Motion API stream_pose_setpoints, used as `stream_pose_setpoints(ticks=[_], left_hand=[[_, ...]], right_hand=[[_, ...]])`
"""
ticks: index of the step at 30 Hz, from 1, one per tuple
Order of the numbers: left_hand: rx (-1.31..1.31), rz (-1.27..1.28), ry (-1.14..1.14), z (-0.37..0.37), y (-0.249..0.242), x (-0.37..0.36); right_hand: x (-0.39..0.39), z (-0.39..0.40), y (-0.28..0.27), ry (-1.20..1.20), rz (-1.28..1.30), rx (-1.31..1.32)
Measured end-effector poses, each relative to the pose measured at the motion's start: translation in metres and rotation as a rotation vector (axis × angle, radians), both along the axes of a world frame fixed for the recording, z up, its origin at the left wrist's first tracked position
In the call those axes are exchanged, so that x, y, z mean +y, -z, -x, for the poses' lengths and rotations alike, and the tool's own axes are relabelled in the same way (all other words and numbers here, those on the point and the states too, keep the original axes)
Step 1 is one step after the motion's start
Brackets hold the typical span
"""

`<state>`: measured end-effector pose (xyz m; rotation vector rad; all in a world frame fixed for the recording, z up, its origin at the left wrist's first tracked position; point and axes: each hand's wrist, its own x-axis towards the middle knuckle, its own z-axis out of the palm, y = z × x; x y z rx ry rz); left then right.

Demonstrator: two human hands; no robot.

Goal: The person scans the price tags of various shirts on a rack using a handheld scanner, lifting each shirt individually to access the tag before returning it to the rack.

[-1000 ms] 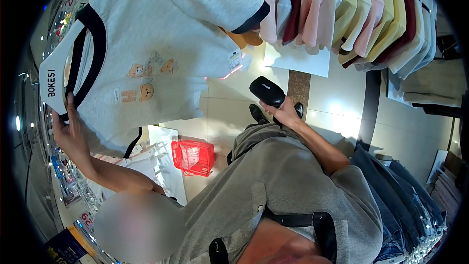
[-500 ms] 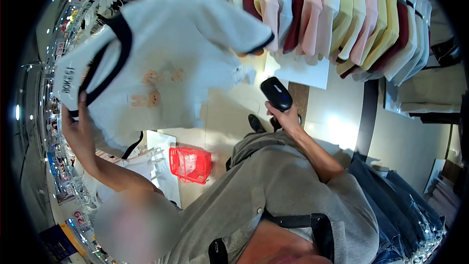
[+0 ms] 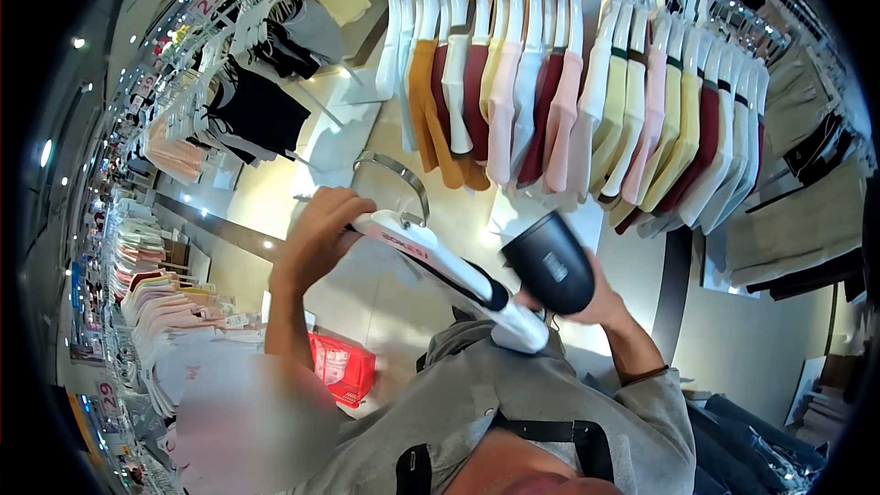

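Note:
My left hand (image 3: 316, 234) is closed around one end of a white hanger (image 3: 431, 252) with lettering along it and a metal hook (image 3: 403, 179). On the hanger is a white T-shirt (image 3: 521, 325) with dark trim, seen nearly edge-on from above, so its front is hidden. My right hand (image 3: 600, 298) grips a black handheld scanner (image 3: 552, 266), held close beside the T-shirt. The fingers of that hand are partly behind the scanner.
Ahead hangs a rack of shirts (image 3: 504, 101) in white, pink, yellow and dark red. More clothes (image 3: 183, 312) hang along the left. A red basket (image 3: 344, 368) sits on the floor at lower left. Jeans (image 3: 747, 435) are at lower right.
The T-shirt has swung from spread out at the left to edge-on before my body. My left hand has moved right, and the scanner has moved down and right, beside the T-shirt.

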<state>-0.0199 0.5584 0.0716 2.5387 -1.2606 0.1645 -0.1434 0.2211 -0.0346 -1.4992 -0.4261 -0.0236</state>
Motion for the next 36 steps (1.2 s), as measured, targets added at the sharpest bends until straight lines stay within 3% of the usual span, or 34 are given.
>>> stream_pose_setpoints(ticks=[1, 5, 8, 15, 22, 26, 28, 30, 32, 34, 36], left_hand=[[0.011, 0.005, -0.008, -0.001, 0.003, -0.006], [0.034, 0.054, -0.018, -0.003, 0.013, -0.031], [0.044, -0.025, 0.032, -0.002, 0.021, -0.060], [0.128, 0.070, 0.184, -0.018, 0.027, -0.119], [0.069, 0.119, 0.390, -0.077, 0.041, -0.153], [0.233, 0.103, 0.545, -0.116, 0.020, -0.159], [0.341, 0.328, 0.751, -0.150, 0.019, -0.154], [0.304, 0.556, 0.642, -0.189, 0.021, -0.151], [0.527, 0.886, 0.345, -0.218, 0.021, -0.172], [0.594, 0.965, 0.101, -0.252, 0.016, -0.186], [0.680, 1.032, 0.094, -0.297, 0.037, -0.211]], right_hand=[[-0.001, -0.002, -0.005, -0.066, 0.130, -0.031], [-0.013, 0.007, -0.032, -0.058, 0.169, -0.263], [-0.025, 0.013, -0.037, 0.017, 0.260, -0.207], [-0.039, 0.021, -0.051, 0.159, 0.359, -0.168], [-0.038, 0.017, -0.070, 0.297, 0.447, 0.004], [-0.028, 0.012, -0.080, 0.411, 0.458, 0.055], [-0.018, 0.012, -0.080, 0.510, 0.406, 0.061], [-0.006, 0.008, -0.090, 0.620, 0.327, 0.093], [0.011, 0.002, -0.103, 0.749, 0.342, 0.175], [0.041, -0.002, -0.113, 0.974, 0.249, 0.246], [0.043, -0.004, -0.121, 0.945, 0.246, 0.239]])
